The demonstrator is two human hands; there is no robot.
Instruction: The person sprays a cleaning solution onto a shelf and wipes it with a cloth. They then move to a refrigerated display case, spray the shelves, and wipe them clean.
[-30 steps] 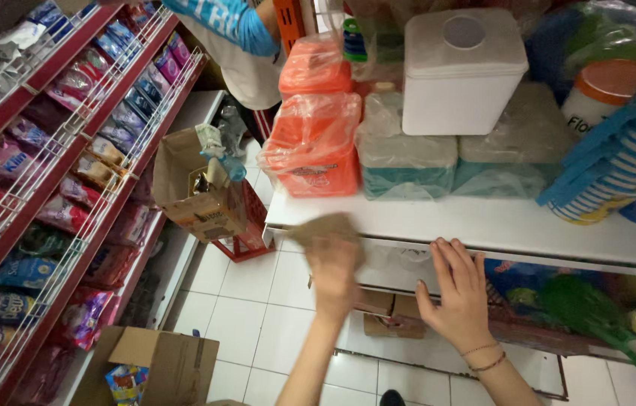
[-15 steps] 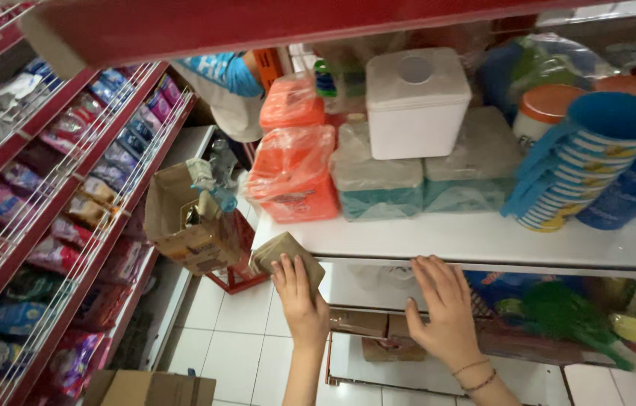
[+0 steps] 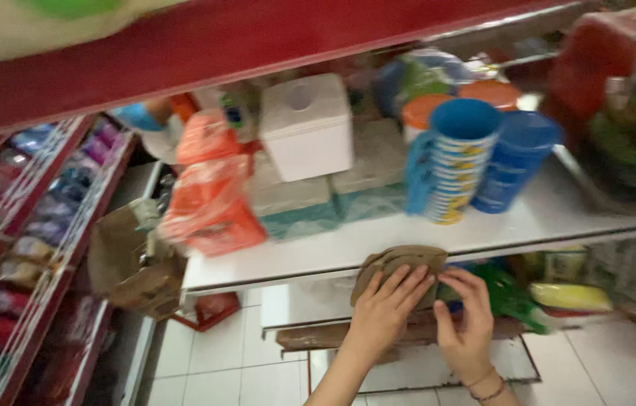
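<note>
My left hand (image 3: 386, 310) presses a brown cloth (image 3: 401, 262) against the front edge of a white shelf (image 3: 318, 259). My right hand (image 3: 470, 319) sits just to its right, fingers spread below the shelf edge, touching the cloth's lower right side. On the shelf above the hands stand stacked blue cups (image 3: 457, 162), a white box with a round hole (image 3: 307, 128) on teal tissue packs (image 3: 295, 207), and orange plastic-wrapped packs (image 3: 209, 188).
A red shelf edge (image 3: 258, 45) crosses the top. Racks of packaged goods (image 3: 25, 248) line the left. A brown cardboard box (image 3: 126, 267) stands on the white tiled floor (image 3: 220, 361). Bagged goods (image 3: 619, 113) fill the right side.
The view swung right and up. Both hands shifted right along the shelf edge, with the cloth moving along under my left hand.
</note>
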